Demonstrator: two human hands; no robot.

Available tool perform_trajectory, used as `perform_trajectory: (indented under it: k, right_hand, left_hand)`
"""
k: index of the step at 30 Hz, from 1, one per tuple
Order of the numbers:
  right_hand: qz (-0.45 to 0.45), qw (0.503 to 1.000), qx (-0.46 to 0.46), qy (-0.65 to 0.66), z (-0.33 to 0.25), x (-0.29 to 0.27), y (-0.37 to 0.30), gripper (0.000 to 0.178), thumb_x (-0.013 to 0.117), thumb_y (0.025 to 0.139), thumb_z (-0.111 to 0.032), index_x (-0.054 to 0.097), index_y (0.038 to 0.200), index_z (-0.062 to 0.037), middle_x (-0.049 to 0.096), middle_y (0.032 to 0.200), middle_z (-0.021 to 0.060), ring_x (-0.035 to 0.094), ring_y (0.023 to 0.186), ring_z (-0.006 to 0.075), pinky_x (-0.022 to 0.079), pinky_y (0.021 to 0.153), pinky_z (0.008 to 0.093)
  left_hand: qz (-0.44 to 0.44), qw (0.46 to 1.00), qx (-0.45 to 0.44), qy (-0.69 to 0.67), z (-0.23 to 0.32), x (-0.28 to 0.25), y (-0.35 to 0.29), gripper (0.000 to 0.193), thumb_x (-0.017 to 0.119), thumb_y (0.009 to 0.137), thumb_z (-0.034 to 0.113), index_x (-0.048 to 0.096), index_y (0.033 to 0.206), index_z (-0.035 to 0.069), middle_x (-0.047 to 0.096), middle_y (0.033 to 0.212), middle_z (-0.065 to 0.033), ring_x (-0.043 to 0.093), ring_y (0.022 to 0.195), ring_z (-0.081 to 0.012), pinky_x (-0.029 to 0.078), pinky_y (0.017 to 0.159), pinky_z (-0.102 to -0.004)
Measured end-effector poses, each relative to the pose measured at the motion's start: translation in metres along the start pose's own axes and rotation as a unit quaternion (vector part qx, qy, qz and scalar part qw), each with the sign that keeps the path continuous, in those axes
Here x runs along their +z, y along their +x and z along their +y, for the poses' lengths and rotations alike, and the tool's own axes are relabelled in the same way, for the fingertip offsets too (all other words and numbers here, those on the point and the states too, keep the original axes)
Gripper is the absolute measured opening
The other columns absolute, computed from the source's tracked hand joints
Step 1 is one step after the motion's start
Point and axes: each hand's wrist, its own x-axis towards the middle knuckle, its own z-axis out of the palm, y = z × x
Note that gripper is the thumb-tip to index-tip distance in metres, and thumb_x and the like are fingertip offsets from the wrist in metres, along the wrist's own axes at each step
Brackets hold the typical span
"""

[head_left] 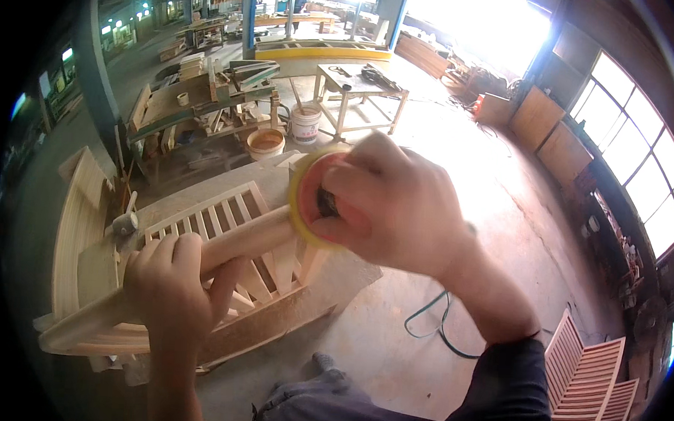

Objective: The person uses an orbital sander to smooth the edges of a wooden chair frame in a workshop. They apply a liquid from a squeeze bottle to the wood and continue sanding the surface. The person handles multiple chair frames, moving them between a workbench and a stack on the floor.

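Note:
My right hand point(401, 202) is closed around a round sanding pad point(301, 198) with a yellow rim and a pinkish-red body. The pad's edge meets the upper end of a smooth, pale wooden rail point(249, 235). Lower on that rail, my left hand point(170, 282) is wrapped round it, thumb on the near side. The rail belongs to a piece of wooden furniture with a slatted panel point(213, 216) and a curved side point(88, 230). The furniture rests on a bench top point(321, 311). My right hand is slightly blurred.
Behind the bench stand an open tan bucket point(265, 142), a white bucket point(305, 125) and a small table point(361, 80). A cluttered workbench point(199, 103) is at far left. A green hose point(443, 328) lies on the floor; slatted wooden furniture point(589, 379) stands at lower right.

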Motion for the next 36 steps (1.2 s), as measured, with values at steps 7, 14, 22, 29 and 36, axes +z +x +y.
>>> perform_trajectory:
  k: [7, 14, 22, 29, 36]
  right_hand:
    - [0.258, 0.965, 0.041, -0.039, -0.021, 0.127, -0.113, 0.034, 0.088, 0.079, -0.021, 0.076, 0.111, -0.0245, 0.066, 0.119, 0.0052, 0.07, 0.093, 0.0281, 0.06, 0.071, 0.0406]
    - [0.153, 0.968, 0.147, 0.132, -0.042, 0.23, -0.202, 0.036, 0.087, 0.081, -0.021, 0.076, 0.116, -0.0206, 0.068, 0.123, 0.0112, 0.072, 0.098, 0.0328, 0.061, 0.076, 0.0455]
    - [-0.072, 0.87, 0.42, 0.247, -0.006, 0.297, -0.262, 0.046, 0.092, 0.078, -0.037, 0.074, 0.114, -0.0155, 0.073, 0.11, 0.0154, 0.072, 0.096, 0.0377, 0.059, 0.083, 0.0485]
    - [-0.015, 0.848, 0.363, 0.386, 0.118, 0.43, -0.29, 0.037, 0.091, 0.069, -0.021, 0.071, 0.098, -0.0096, 0.073, 0.101, 0.0124, 0.07, 0.094, 0.0372, 0.056, 0.083, 0.0514]
    - [-0.164, 0.894, 0.293, 0.297, 0.157, 0.5, -0.277, 0.062, 0.087, 0.072, -0.012, 0.068, 0.131, -0.0048, 0.071, 0.122, 0.0153, 0.066, 0.12, 0.0353, 0.053, 0.106, 0.0423]
  left_hand:
    - [0.021, 0.999, 0.022, -0.017, 0.009, 0.0, 0.007, 0.047, 0.084, 0.085, 0.047, 0.057, 0.081, 0.008, 0.062, 0.076, -0.0129, 0.063, 0.073, -0.04, 0.047, 0.069, -0.0525]
    - [0.009, 1.0, 0.014, 0.004, 0.014, -0.002, 0.011, 0.043, 0.083, 0.087, 0.044, 0.061, 0.088, 0.007, 0.067, 0.087, -0.0131, 0.066, 0.087, -0.0402, 0.049, 0.077, -0.0521]
    - [-0.073, 0.996, -0.04, -0.041, 0.002, -0.011, 0.003, 0.049, 0.087, 0.084, 0.051, 0.067, 0.09, 0.007, 0.069, 0.085, -0.0161, 0.069, 0.082, -0.0404, 0.051, 0.074, -0.0514]
    - [-0.211, 0.967, -0.139, 0.013, -0.005, -0.029, 0.024, 0.032, 0.088, 0.08, 0.039, 0.074, 0.083, 0.01, 0.074, 0.077, -0.0104, 0.076, 0.075, -0.0309, 0.059, 0.073, -0.049]
    - [-0.122, 0.982, -0.126, 0.073, 0.007, -0.012, -0.013, 0.017, 0.079, 0.071, 0.023, 0.069, 0.076, 0.01, 0.069, 0.074, -0.0074, 0.071, 0.071, -0.0289, 0.057, 0.067, -0.0459]
